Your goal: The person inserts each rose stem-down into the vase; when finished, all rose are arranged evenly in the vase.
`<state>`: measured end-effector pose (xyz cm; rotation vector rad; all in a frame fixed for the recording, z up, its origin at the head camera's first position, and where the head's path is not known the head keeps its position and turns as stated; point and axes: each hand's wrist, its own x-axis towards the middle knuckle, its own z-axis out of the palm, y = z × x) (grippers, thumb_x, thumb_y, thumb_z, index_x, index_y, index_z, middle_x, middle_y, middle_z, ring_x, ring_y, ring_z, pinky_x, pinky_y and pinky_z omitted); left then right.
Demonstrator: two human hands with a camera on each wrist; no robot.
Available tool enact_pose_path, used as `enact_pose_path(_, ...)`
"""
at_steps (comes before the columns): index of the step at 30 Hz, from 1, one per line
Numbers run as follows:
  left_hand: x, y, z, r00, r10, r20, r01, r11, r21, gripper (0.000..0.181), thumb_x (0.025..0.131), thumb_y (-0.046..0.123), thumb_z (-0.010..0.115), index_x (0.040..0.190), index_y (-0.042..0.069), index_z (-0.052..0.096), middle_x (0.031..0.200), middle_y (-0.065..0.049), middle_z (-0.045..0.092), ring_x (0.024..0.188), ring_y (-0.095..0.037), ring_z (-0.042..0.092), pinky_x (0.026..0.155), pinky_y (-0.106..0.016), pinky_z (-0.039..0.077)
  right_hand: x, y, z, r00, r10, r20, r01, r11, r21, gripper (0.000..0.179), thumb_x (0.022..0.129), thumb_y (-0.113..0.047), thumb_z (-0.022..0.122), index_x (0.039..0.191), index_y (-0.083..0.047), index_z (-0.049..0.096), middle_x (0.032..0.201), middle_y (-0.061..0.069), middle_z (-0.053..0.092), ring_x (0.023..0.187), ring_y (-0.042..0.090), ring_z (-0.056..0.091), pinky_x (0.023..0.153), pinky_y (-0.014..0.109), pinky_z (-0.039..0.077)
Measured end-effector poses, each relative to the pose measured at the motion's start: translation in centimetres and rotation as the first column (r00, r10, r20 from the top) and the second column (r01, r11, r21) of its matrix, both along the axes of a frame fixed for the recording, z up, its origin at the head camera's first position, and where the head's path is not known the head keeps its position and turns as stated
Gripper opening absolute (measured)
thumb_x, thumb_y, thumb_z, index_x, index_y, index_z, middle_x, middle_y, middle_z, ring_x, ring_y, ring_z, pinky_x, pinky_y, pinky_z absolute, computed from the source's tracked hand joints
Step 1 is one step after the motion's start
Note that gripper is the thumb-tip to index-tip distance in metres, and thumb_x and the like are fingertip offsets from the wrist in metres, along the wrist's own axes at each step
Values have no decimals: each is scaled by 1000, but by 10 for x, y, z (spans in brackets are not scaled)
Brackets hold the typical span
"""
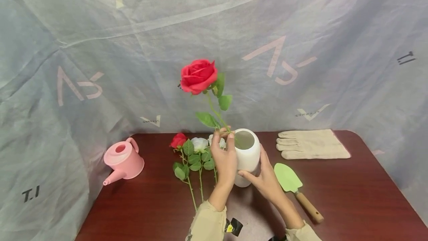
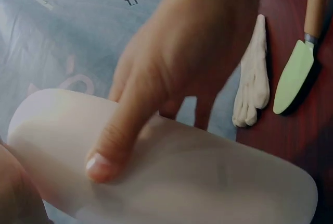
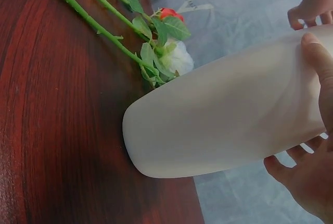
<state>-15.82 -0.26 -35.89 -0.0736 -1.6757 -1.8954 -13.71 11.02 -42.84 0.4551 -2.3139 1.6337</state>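
A red rose point(image 1: 198, 77) with green leaves stands tall over the white vase point(image 1: 248, 159), its stem slanting down to the vase's mouth. My left hand point(image 1: 225, 159) pinches that stem between thumb and fingers, right at the rim. The lower stem shows faintly inside the opening. Around the vase's right side curls my right hand point(image 1: 265, 179), thumb across the front. In the left wrist view the right hand point(image 2: 161, 73) spans the vase wall point(image 2: 218, 172). The right wrist view has the vase body point(image 3: 218, 114) leading up to both hands.
Left of the vase lie another red rose point(image 1: 178, 140) and white roses point(image 1: 199, 144). A pink watering can point(image 1: 124, 161) stands far left. To the right are a green trowel point(image 1: 288, 177) with a wooden handle and a cream glove point(image 1: 311, 145). Grey fabric point(image 1: 150, 66) hangs behind the table.
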Motion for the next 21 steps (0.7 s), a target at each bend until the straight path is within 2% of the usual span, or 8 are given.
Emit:
enact_pose_path(2, 3, 0, 2, 1000, 19, 17, -18, 1000, -17, 9, 87, -7, 55, 94, -3, 59, 100, -9, 61, 103, -25, 51, 94, -35, 39, 0, 0, 0, 1000, 6, 7, -6, 1000, -4, 98, 71, -6, 80, 146, -1, 16, 138, 22, 33, 118, 29, 41, 94, 50, 36)
enact_pose_path(5, 4, 0, 5, 998, 59, 11, -58, 997, -55, 8, 85, -8, 57, 90, -2, 61, 96, -12, 62, 99, -26, 50, 93, -42, 32, 0, 0, 0, 1000, 10, 16, -10, 1000, -11, 99, 72, -7, 80, 146, -3, 16, 138, 21, 33, 117, 29, 41, 93, 50, 36)
enact_pose_path(11, 5, -1, 6, 999, 37, 26, -36, 999, -39, 9, 89, -2, 58, 93, -6, 64, 95, -18, 62, 102, -26, 49, 94, -52, 33, 1, 0, 0, 1000, 6, 15, -6, 1000, -16, 99, 72, -7, 80, 146, -2, 16, 138, 21, 32, 117, 29, 41, 93, 51, 37)
enact_pose_path(18, -14, -8, -19, 999, 31, -12, -32, 994, -108, 13, 91, 10, 60, 95, 3, 70, 94, -10, 66, 97, -23, 51, 91, -42, 35, 1, 0, 1, 1000, 4, 18, -3, 1000, -13, 99, 72, -8, 81, 146, -3, 16, 139, 20, 33, 118, 28, 41, 93, 50, 36)
enact_pose_path(21, -18, -12, -21, 999, 25, -42, -31, 986, -163, 14, 92, 14, 60, 98, 7, 71, 93, -6, 66, 97, -21, 52, 89, -41, 38, 1, 0, 1, 1000, 1, 13, -1, 1000, -12, 98, 71, -8, 81, 146, -2, 17, 138, 19, 34, 117, 27, 42, 93, 49, 37)
